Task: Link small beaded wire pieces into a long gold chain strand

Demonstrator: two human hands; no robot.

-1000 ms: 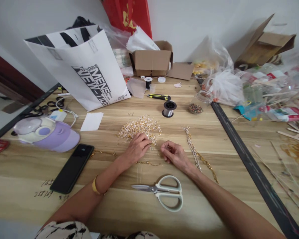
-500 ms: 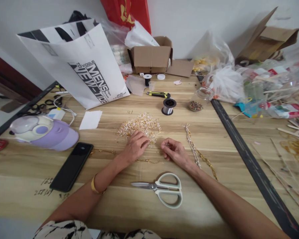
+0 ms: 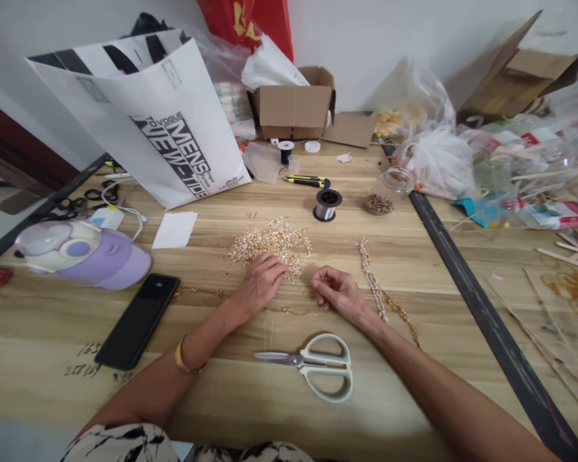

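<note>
Bead heap [image 3: 270, 239], gold and pale, lies loose on the surface [image 3: 250, 410] in front of the person and is what is being worked. The left hand [image 3: 260, 282] is at its near edge, fingers bunched together, tips down by the outermost beads; whether they pinch one I cannot tell. The right hand [image 3: 337, 290] is just right of the heap and apart from it, fingers curled, thumb drawn in toward the forefinger; anything between them is too small to make out.

Good handling here probably means drawing from the loose near fringe of the heap rather than digging into its middle, with a light fingertip pinch, since such small pieces would likely scatter if pushed. A beaded strand [image 3: 289, 311] lies on the near side of the heap, where a low wrist could snag it. The scissors [image 3: 296, 360] lie nearer the person than the heap, so forearms should clear them. The twisted strands [image 3: 380, 285], to the right of the heap beside the right forearm, deserve the same care.
</note>
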